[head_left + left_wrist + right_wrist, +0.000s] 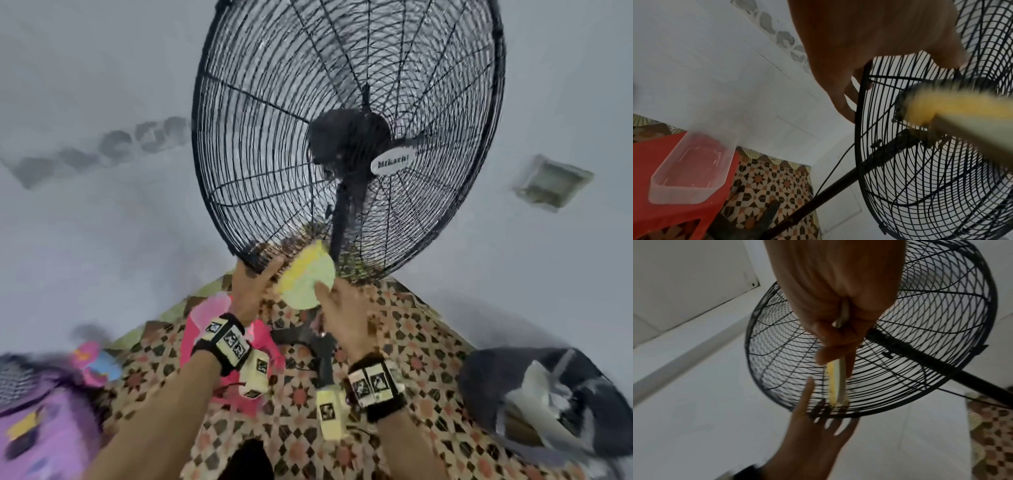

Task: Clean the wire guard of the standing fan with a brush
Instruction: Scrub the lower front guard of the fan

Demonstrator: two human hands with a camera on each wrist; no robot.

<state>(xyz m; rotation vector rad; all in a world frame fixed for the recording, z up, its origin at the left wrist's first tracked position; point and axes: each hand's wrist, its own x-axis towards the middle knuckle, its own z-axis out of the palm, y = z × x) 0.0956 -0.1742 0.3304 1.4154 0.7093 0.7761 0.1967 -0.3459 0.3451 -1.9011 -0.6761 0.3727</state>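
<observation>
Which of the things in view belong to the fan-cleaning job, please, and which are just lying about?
Part of the job:
- wire guard of the standing fan
- brush, gripped by the right hand
- left hand, steadying the guard's lower rim

Lying about:
- clear plastic container on a red stool
- dark bundle on the patterned floor

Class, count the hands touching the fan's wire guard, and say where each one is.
1: the left hand holds the wire guard at its bottom rim. The right hand grips the brush, whose bristles meet the wires.

head view looking down, wrist views close, all sharing wire guard (274, 137)
</observation>
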